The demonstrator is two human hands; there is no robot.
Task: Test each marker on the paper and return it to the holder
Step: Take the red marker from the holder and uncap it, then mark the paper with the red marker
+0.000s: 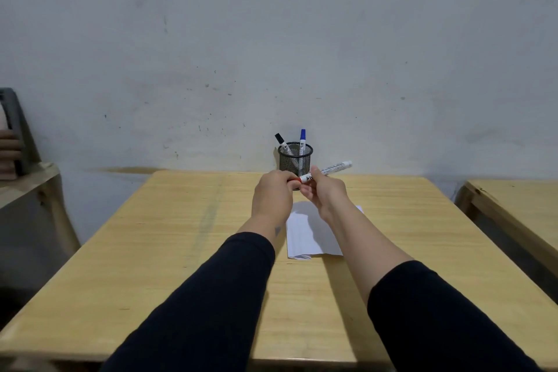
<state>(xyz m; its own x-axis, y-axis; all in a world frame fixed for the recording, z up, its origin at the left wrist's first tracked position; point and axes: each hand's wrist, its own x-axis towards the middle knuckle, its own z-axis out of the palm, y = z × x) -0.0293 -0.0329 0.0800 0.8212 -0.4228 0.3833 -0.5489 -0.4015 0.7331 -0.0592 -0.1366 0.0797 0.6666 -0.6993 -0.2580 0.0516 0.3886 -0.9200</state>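
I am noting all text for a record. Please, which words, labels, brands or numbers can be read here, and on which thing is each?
None can be read.
Red marker, held in both hands: black print on barrel, too blurred.
Black marker and blue marker in holder: labels too small.
Paper: no writing visible.

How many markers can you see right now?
3: a black-capped marker and a blue-capped marker stand in the holder; the red marker is held between both hands. More could be hidden inside.

We see the holder [295, 158] at the table's [181, 251] far edge, two markers [302, 142] in it, the paper [305, 235] before it.
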